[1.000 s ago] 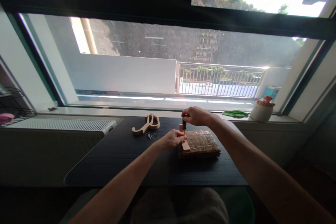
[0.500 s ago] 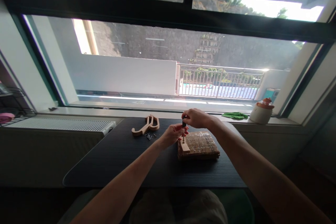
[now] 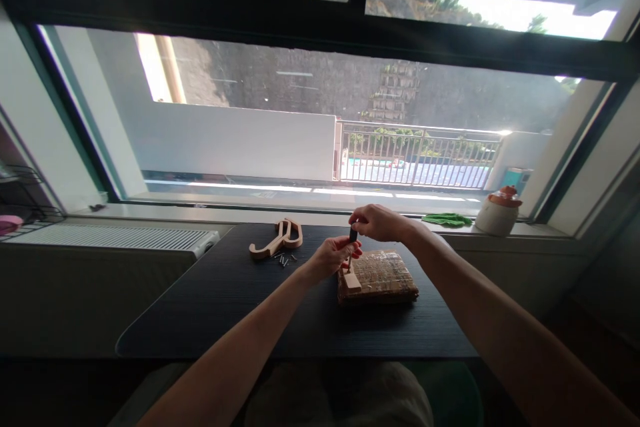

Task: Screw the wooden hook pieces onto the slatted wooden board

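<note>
My right hand [image 3: 377, 222] is closed on the black handle of a screwdriver [image 3: 353, 234] from above. Lower down, the fingers of my left hand [image 3: 336, 255] pinch around the screwdriver near the bottom of its handle. Its thin shaft runs down, slightly tilted, to a small pale wooden block [image 3: 353, 281]. The tip meets the block at its far part, where a screw may be, too small to make out. Beneath the block lies a brown, tape-wrapped flat slab [image 3: 385, 277], probably cardboard. Left of my hands rest a curved wooden hook piece [image 3: 278, 240] and several loose screws [image 3: 283, 259].
Everything stands on a dark table [image 3: 225, 320] with a rounded left corner, against a window sill. On the sill are a green cloth [image 3: 447, 219] and a white jar [image 3: 497, 213] with an orange-brown top. A white radiator [image 3: 115, 240] is left of the table.
My right hand has shifted slightly up and to the right, and the screwdriver's handle leans a little more to the right. The block and slab stay in place.
</note>
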`<state>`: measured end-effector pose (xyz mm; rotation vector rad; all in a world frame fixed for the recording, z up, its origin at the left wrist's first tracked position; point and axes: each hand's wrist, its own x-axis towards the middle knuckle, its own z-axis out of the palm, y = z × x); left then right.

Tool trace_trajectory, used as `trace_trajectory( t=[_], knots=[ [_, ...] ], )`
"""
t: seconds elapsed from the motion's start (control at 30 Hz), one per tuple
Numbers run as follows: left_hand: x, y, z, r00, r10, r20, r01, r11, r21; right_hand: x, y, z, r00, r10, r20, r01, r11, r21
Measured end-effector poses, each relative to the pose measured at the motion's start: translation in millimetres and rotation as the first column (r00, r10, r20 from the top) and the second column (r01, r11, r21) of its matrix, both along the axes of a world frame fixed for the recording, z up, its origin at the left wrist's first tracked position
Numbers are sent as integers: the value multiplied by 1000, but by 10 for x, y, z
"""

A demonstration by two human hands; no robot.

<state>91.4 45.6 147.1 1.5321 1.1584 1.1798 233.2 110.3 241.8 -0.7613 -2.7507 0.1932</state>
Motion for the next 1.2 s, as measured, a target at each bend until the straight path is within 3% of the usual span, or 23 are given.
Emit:
trace_trajectory(
  t=[0.27,0.47,0.57,0.8,0.9,1.03,1.2],
  knots=[
    [24,27,-14,999,6,36,-6,1000,0,-32,2,-41,995,-102,-4,102,990,100],
    [8,-76,103,1000,17,-19,-17,1000,-11,-70,-10,5,999,17,31,-17,1000,-6],
    [-9,-90,140,997,18,-69,-19,1000,-12,-89,0,18,997,9,73,-11,1000,26],
    [-44,52,115,982,179,-67,-166,972,169,-107,-14,36,993,-48,103,33,989,143],
    [-53,71,109,989,144,-47,-134,977,165,-89,-10,67,991,-56,122,44,994,102],
    [-74,71,104,992,117,-53,-106,979,172,-72,14,70,996,33,86,-34,999,6],
    [-58,83,104,993,109,-49,-101,984,145,-103,21,10,996,-38,85,29,994,107]
  ],
)
